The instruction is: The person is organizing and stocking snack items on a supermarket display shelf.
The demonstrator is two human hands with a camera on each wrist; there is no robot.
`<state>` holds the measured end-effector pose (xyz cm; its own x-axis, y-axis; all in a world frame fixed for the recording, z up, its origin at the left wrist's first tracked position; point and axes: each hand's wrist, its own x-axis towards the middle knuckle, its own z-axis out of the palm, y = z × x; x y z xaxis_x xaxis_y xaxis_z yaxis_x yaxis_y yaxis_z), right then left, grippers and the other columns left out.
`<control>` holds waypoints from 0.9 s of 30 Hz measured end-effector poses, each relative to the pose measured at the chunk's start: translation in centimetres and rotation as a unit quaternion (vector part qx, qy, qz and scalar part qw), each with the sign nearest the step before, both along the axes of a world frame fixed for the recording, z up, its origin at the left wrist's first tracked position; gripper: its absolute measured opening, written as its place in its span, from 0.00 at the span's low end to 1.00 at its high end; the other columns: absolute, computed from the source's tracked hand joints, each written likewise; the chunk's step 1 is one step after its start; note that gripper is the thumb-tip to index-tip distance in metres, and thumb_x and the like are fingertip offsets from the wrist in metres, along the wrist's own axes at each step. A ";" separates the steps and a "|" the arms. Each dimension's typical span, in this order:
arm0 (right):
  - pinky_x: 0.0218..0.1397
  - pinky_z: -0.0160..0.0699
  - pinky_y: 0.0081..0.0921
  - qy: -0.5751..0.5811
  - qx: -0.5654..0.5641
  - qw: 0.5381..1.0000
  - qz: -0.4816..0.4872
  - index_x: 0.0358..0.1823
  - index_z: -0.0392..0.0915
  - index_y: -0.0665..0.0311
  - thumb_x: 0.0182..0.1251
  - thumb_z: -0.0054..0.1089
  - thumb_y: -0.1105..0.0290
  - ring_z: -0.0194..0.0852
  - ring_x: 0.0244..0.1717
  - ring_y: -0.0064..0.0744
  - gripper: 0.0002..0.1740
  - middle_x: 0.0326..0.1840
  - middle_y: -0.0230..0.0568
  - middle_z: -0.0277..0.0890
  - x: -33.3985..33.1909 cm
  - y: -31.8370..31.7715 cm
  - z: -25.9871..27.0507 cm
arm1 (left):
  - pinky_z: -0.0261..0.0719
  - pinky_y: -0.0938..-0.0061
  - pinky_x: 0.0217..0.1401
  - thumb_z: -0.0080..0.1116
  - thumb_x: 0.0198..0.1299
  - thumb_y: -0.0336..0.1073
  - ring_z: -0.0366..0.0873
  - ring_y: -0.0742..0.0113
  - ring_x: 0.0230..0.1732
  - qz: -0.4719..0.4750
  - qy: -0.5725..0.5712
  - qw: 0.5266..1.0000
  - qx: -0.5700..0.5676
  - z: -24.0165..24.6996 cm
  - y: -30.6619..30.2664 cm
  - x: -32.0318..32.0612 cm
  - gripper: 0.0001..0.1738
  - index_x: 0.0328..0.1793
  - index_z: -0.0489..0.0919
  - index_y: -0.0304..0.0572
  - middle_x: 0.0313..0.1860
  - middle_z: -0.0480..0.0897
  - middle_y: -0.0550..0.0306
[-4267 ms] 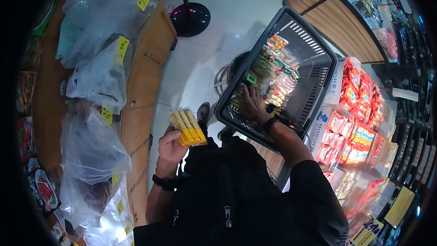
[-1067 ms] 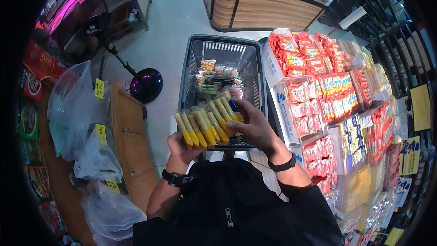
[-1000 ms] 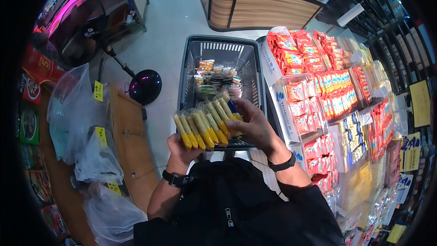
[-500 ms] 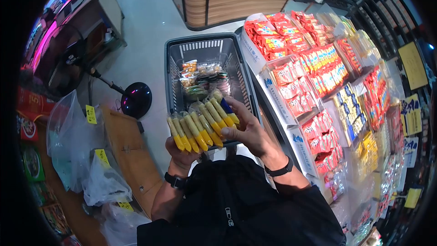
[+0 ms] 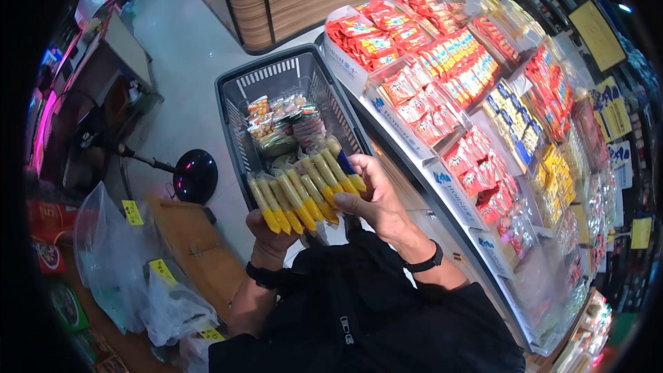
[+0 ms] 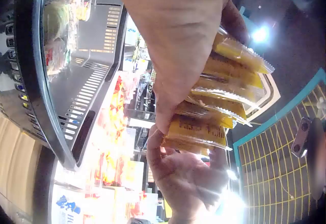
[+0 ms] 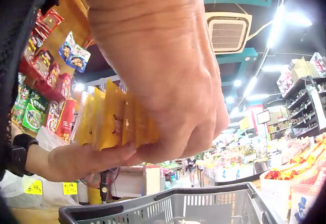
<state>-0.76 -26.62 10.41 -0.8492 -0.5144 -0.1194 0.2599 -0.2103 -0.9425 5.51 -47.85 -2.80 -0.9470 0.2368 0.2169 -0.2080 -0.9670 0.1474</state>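
Right hand (image 5: 378,200) up from one basket (image 5: 268,69), now with left hand (image 5: 271,236) in two-handed grip on one row of packets (image 5: 304,195)

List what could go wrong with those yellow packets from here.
Slipping: the yellow packets sit in a loose-looking row between the left grip and right grip, so middle ones might slide out if either eases.

Missing: the row blocks the head view of the near rim of the basket, so a dropped packet could land outside.

Crushing: bagged goods lie inside, and might be squashed if packets fall on them.
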 end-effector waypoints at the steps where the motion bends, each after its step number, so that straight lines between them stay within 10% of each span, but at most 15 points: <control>1: 0.61 0.73 0.30 0.003 -0.001 1.000 -0.011 0.65 0.58 0.64 0.64 0.67 0.75 0.67 0.61 0.27 0.32 0.58 0.38 0.69 0.1 0.1 -0.2 | 0.53 0.41 0.78 0.57 0.55 0.54 0.60 0.43 0.76 -0.017 0.001 1.000 0.003 0.1 0.0 -0.1 0.46 0.79 0.59 0.45 0.76 0.63 0.46; 9: 0.63 0.70 0.27 -0.065 -0.040 0.994 -0.077 0.61 0.60 0.60 0.58 0.73 0.75 0.68 0.60 0.27 0.34 0.54 0.35 0.70 0.7 3.1 -0.6 | 0.55 0.43 0.78 0.54 0.59 0.47 0.62 0.45 0.76 -0.134 0.004 0.989 0.064 1.0 2.0 -1.6 0.41 0.78 0.59 0.42 0.75 0.64 0.44; 16: 0.64 0.69 0.29 -0.026 -0.080 0.991 -0.104 0.60 0.63 0.61 0.55 0.75 0.75 0.68 0.61 0.27 0.34 0.57 0.36 0.72 1.1 8.6 0.5 | 0.56 0.42 0.77 0.58 0.58 0.63 0.59 0.44 0.77 -0.122 0.026 0.992 0.014 -0.2 7.1 -2.7 0.49 0.80 0.56 0.49 0.78 0.60 0.46; 20: 0.65 0.69 0.31 0.027 -0.105 0.986 -0.126 0.68 0.63 0.66 0.71 0.61 0.66 0.67 0.63 0.28 0.28 0.61 0.40 0.69 2.1 14.1 0.1 | 0.60 0.44 0.75 0.57 0.59 0.65 0.60 0.48 0.76 -0.106 0.041 0.993 -0.015 0.8 12.8 -3.5 0.49 0.81 0.56 0.53 0.79 0.60 0.49; 27: 0.62 0.74 0.32 0.094 0.029 0.978 -0.182 0.71 0.61 0.66 0.72 0.61 0.65 0.67 0.64 0.29 0.31 0.63 0.42 0.67 3.4 24.2 2.7 | 0.64 0.46 0.72 0.57 0.60 0.62 0.62 0.50 0.75 -0.140 0.072 0.987 -0.031 1.7 24.6 -6.0 0.45 0.79 0.59 0.51 0.77 0.61 0.49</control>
<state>2.61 -2.45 13.14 -0.9847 -0.1708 0.0357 -0.0008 -0.2005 -0.9797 -0.51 -23.25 -1.14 -0.8031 0.5015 0.3219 -0.4382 -0.8630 0.2513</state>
